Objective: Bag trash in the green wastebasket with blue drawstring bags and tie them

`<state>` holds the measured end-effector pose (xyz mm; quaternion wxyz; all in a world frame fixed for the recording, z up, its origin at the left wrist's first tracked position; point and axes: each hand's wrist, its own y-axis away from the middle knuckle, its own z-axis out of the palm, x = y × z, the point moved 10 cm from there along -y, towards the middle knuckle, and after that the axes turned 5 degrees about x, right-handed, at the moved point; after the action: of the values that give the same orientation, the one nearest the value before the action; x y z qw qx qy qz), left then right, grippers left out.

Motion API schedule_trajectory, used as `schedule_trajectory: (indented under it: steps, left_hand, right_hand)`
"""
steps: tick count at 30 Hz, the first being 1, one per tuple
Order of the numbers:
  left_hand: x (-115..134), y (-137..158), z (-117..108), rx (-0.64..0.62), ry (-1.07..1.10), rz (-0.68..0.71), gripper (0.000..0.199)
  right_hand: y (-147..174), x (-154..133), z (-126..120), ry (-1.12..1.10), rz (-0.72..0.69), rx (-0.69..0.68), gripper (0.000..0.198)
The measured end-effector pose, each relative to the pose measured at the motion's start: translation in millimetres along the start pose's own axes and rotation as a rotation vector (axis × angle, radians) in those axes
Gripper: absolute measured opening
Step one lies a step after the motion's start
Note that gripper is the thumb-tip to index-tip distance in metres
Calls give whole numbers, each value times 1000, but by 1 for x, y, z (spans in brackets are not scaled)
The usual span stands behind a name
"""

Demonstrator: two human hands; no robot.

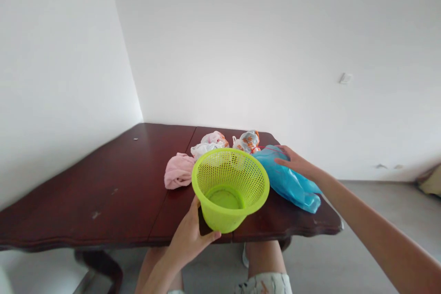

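Observation:
My left hand [188, 234] grips a lime-green plastic mesh basket [223, 224] at its lower left side, the thumb lying along the base. Tilted toward me, the basket has nothing inside. To its right, my right hand [292, 163] is at a blue plastic bag [289, 188] with a red drawstring [267, 148]. The thumb and fingers of that hand are apart, over the bag's upper part; whether they touch it I cannot tell. A folded pink cloth [179, 172] lies left of the basket.
Behind the basket are a white plastic bag with pink and orange parts [208, 143] and a knotted clear bag with orange print [248, 140]. The dark red wooden table [103, 193] has a wavy front edge and meets the white wall [206, 55]. My legs are below it.

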<state>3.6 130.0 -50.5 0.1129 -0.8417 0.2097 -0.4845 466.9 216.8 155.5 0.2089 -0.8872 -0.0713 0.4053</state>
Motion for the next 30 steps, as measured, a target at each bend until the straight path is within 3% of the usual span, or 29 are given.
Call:
schedule_trajectory:
  steps: [2,4,7,9,12,14,15,17,19,21,23,27,30]
  left_hand:
    - [-3,2,2,3,-38,11,131]
    - [-5,2,3,20,-74,23,126]
    - [-4,0,4,52,-105,21,116]
    - [1,-1,0,107,-100,23,109]
    - [11,13,-25,392,-46,56,85]
    - [23,37,-39,589,-17,137,47]
    - [32,47,-36,604,-6,199,30]
    - [57,59,-9,434,4,344,20]
    - [84,63,39,119,3,439,19]
    - [106,61,88,-156,-1,430,15]
    - [123,50,132,-362,25,348,27]
    - [162,18,198,-513,103,321,49]
    - [174,-12,236,-507,265,209,63]
  right_hand:
    - [34,22,1,-132,72,-25,78]
    - [72,57,-11,-206,167,103,69]
    - [131,112,-28,-120,282,347,73]
    - [163,136,-21,-69,329,370,75]
    - [194,149,-2,-36,336,319,71]
    - [203,146,12,22,311,261,66]
    - [204,144,18,57,296,227,61]
    - [202,137,27,103,274,171,47]
    - [194,131,30,103,258,156,37]
    - [182,123,27,75,247,174,34]
    - [167,114,21,37,243,200,39]
    - [136,91,6,-50,249,191,52]
    - [124,80,15,-167,307,12,62]
